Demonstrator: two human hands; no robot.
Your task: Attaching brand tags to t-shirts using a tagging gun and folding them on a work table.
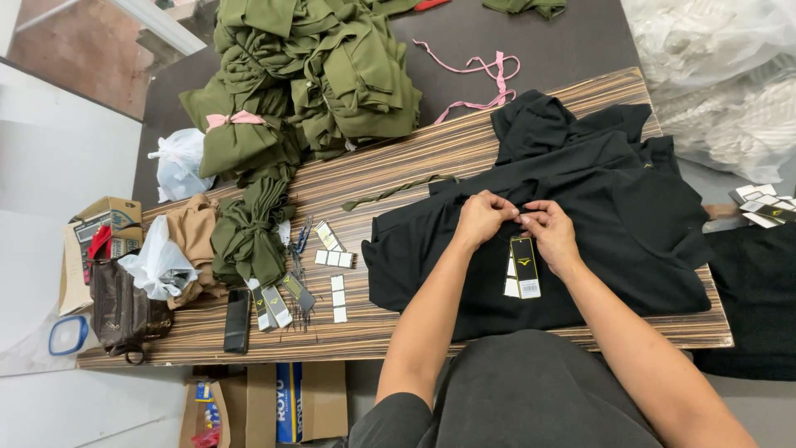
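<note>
Both my hands meet at the top of the hang tags [522,267] on the black garment [580,207]. Left hand [481,217]: fingers curled in, tips pinched at the spot where the tags join the cloth. Right hand [550,232]: fingers likewise bunched on the same spot, tips touching those of the left.

Hidden: the join itself sits under my fingertips; whether a pin or a string holds the tags, I cannot tell. Probably two or three tags are stacked, a black one on top and white edges showing beneath and to its left.

Tags: long axis runs from my fingers straight back toward my body, the free end nearest me, lying flat on the cloth.

The garment is spread on the striped wooden surface [414,158], with rumpled folds at its far end. Its near edge is cut off by my torso.

To the left, well apart: loose tags [336,259] in small rows, a knotted olive bundle [249,232], and a heap of olive garments [307,75] at the far edge. A pink strip [485,79] lies beyond the surface. More tags [763,203] sit at the right edge, partly out of frame.
</note>
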